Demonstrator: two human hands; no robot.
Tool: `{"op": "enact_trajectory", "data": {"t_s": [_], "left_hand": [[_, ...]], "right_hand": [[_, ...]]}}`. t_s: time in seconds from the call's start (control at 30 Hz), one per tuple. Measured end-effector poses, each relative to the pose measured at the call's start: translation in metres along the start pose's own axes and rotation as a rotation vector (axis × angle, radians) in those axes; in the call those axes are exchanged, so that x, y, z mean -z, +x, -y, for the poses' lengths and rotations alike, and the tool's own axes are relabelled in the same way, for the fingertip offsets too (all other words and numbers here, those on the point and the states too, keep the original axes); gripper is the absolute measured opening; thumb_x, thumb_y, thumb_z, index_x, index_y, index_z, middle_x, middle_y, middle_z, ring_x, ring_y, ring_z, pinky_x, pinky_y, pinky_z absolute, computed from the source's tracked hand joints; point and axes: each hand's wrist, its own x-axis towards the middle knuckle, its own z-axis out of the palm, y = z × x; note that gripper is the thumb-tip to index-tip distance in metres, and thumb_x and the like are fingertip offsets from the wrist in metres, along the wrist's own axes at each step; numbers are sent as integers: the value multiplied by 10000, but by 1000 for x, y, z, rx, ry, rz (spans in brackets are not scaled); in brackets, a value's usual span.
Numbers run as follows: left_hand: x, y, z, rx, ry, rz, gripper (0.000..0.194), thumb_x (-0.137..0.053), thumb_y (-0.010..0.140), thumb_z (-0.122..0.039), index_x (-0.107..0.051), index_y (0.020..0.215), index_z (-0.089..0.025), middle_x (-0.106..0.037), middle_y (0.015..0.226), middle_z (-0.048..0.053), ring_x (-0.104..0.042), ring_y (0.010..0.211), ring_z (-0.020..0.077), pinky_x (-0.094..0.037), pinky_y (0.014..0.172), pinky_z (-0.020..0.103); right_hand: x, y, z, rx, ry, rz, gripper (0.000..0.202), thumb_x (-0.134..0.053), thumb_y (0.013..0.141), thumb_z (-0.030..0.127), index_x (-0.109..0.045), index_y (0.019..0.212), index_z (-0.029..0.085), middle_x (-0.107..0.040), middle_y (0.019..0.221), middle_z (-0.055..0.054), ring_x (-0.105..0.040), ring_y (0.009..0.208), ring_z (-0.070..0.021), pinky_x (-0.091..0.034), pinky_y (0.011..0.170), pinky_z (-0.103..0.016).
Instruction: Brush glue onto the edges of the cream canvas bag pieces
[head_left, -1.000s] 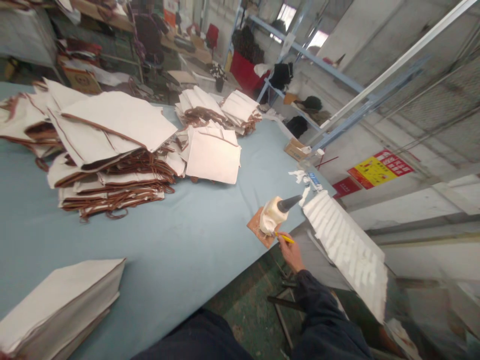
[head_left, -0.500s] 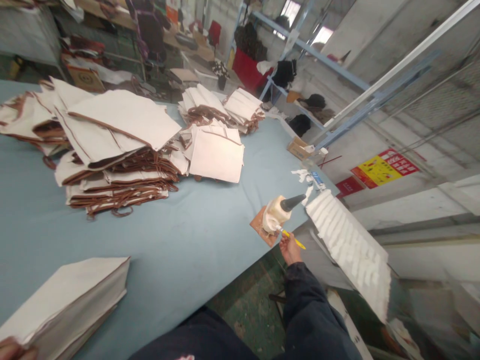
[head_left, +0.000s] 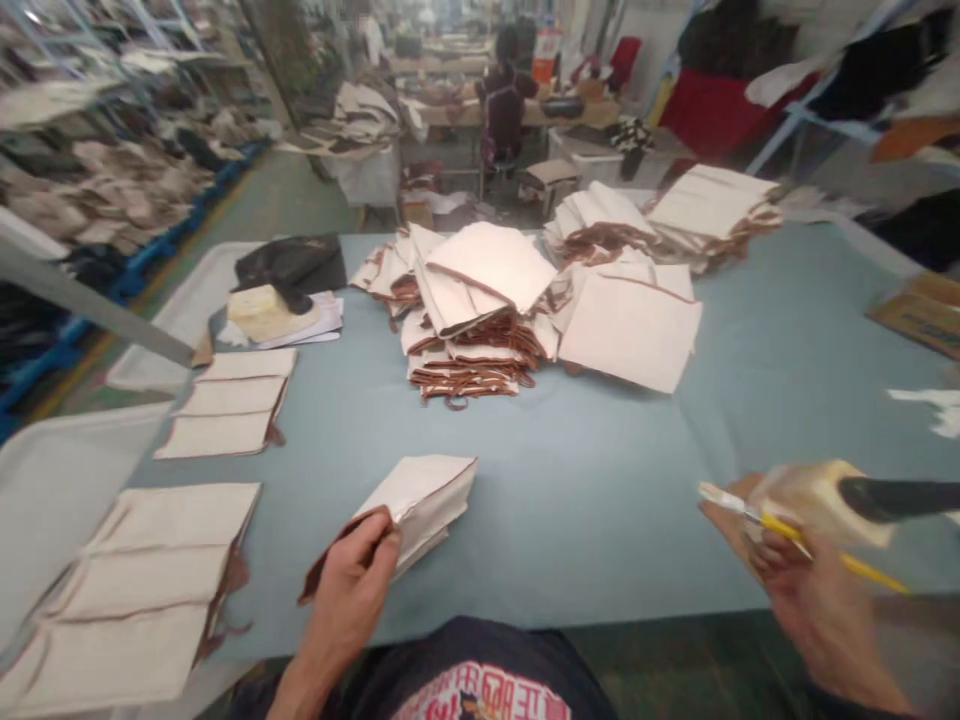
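My left hand (head_left: 358,570) pinches the brown-trimmed edge of a cream fabric piece (head_left: 431,495), which is folded and tilted up above the blue-grey table near my body. At the right, my right hand (head_left: 814,590) is closed around a yellow-handled brush (head_left: 784,527), its pale bristles pointing left. Just behind that hand stands a cream glue container (head_left: 795,490) with a black nozzle (head_left: 892,498), set on a brown board (head_left: 739,540). The brush lies in front of the container; whether they touch, I cannot tell.
Stacks of brown-edged cream pieces (head_left: 480,330) lie across the table's (head_left: 592,500) middle and back. More cream pieces (head_left: 142,590) lie overlapped at the left, near a yellowish block (head_left: 270,312) and dark cloth (head_left: 292,265). A cardboard box (head_left: 919,312) is far right. A person (head_left: 504,100) sits beyond.
The view has swung left and levelled. My right hand has brought the brush away from the container's mouth, bristles now leftward. My left hand still holds the cream fabric piece.
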Motion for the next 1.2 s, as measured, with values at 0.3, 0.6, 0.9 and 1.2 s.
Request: {"op": "enact_trajectory", "data": {"t_s": [0.3, 0.6, 0.9, 1.2], "left_hand": [[3, -19, -20, -354, -58, -138, 264, -493, 995, -72, -549, 788, -225, -609, 736, -22, -619, 688, 138, -478, 663, 234], [15, -25, -20, -560, 8, -220, 292, -477, 966, 54, -525, 888, -223, -610, 764, 14, -602, 757, 178, -507, 709, 269], [16, -26, -13, -567, 0, -245, 295, -488, 956, 56, -541, 867, -221, -622, 753, 24, -581, 726, 189, -496, 671, 286], [14, -25, -12, -570, 17, -231, 277, -495, 968, 38, -577, 852, -199, -647, 751, 40, -595, 734, 190, -499, 700, 284]], "right_hand": [[-163, -207, 68, 52, 73, 705, 418, -841, 796, 613, -699, 782, 220, -475, 449, 71, -426, 376, -98, -351, 363, -205], [-195, -286, 60, 302, -45, 911, 439, -737, 943, 609, -727, 782, 201, -619, 482, 27, -540, 375, -111, -450, 365, -198], [-196, -288, 56, 368, -71, 882, 446, -726, 955, 593, -712, 763, 190, -599, 458, 32, -536, 367, -109, -454, 363, -193], [-200, -288, 53, 342, -77, 871, 457, -721, 947, 596, -689, 741, 189, -582, 443, 36, -502, 356, -99, -420, 351, -181]]}}
